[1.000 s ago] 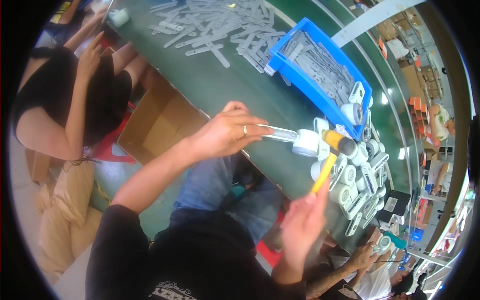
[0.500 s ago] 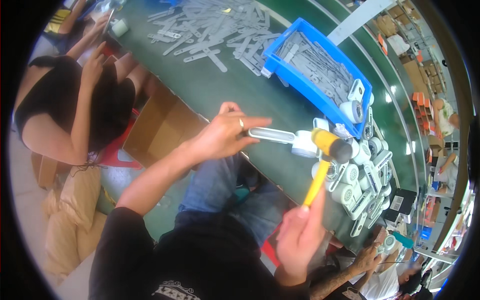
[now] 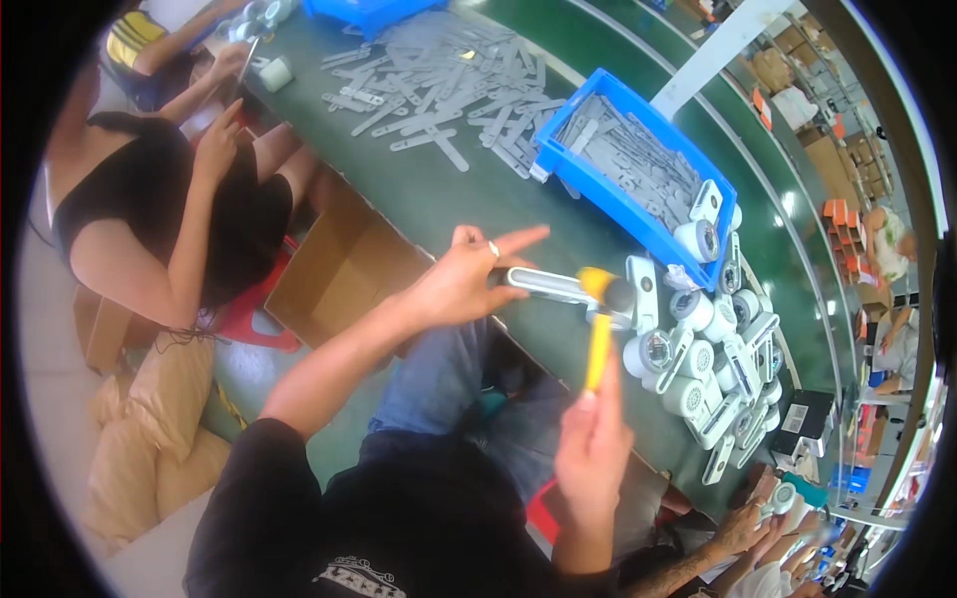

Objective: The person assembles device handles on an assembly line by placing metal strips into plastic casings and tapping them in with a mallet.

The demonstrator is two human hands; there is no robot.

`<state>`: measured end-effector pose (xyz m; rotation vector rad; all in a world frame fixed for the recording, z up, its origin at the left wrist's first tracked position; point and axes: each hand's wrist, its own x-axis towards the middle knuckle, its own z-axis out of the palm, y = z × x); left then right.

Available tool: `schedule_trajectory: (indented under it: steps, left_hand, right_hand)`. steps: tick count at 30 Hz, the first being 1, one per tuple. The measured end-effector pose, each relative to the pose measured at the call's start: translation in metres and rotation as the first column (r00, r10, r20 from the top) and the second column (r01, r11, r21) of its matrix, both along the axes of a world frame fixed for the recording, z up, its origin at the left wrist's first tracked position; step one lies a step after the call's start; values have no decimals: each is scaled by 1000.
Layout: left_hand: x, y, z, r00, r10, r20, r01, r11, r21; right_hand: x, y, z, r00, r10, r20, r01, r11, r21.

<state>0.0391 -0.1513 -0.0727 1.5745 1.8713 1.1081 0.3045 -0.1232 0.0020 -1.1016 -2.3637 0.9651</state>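
My left hand [image 3: 454, 286] grips the handle end of a white plastic unit [image 3: 548, 286] shaped like a handheld fan, between thumb and fingers, index finger stretched out above it. The unit lies level, its round head pointing right. My right hand [image 3: 590, 460] is closed around the yellow handle of a mallet [image 3: 599, 349]. The mallet's yellow and dark head is over the unit's round head and hides much of it; whether they touch, I cannot tell. A pile of similar white units [image 3: 703, 397] lies on the green table just to the right.
Beyond my hands stands a blue bin [image 3: 638, 214] full of grey strips, with white units at its near end. Loose grey strips [image 3: 429, 95] spread over the far table [image 3: 399, 184]. An open cardboard box [image 3: 339, 274] stands left, beside a seated person [image 3: 150, 209]. Another person's hands [image 3: 743, 528] work at lower right.
The mallet and my right hand have shifted left, so the mallet head covers the held unit's round head. My left hand keeps its grip. The whole view has shifted slightly.
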Motion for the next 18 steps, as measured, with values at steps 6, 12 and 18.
schedule_trajectory:
  steps: [6,12,18]
  left_hand:
    - [-23,-71,13,977,196,-87,-171,956,240]
    - [-98,-1,71,776,631,-4,-611,753,242]
    - [-206,226,41,777,582,-240,-540,812,220]
  right_hand:
    - [34,42,-48,980,-165,-109,151,981,-122]
    - [43,56,-68,966,-192,-171,145,956,-254]
    - [52,58,-73,971,-199,-131,141,924,-356]
